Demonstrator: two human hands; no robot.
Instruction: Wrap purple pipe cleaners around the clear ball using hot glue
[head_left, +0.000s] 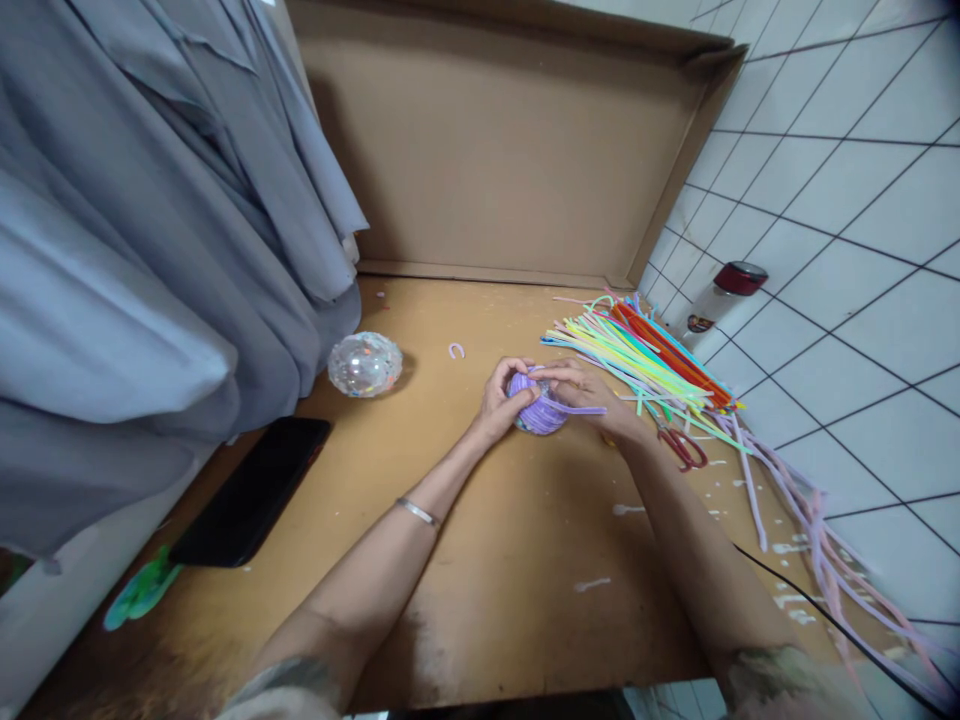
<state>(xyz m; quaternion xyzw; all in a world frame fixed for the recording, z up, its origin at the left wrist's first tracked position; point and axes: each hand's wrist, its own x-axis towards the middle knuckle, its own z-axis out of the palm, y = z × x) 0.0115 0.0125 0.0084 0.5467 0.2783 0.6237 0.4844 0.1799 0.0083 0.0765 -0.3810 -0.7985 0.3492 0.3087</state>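
Observation:
A purple ball wound with fuzzy strands is held between both hands above the middle of the table. My left hand wraps round its left side, with the thumb across the front. The fingers of my right hand press on its top right. A loose purple strand end sticks out to the right from the ball, below the right fingers. Further left on the table sits a clear, faceted-looking ball. Between the two balls lies a small pale curved piece.
Colourful pipe cleaners lie in a pile at the back right, with red-handled scissors and a red-lidded bottle beside them. A black phone lies at left by a grey curtain. A cardboard panel stands behind.

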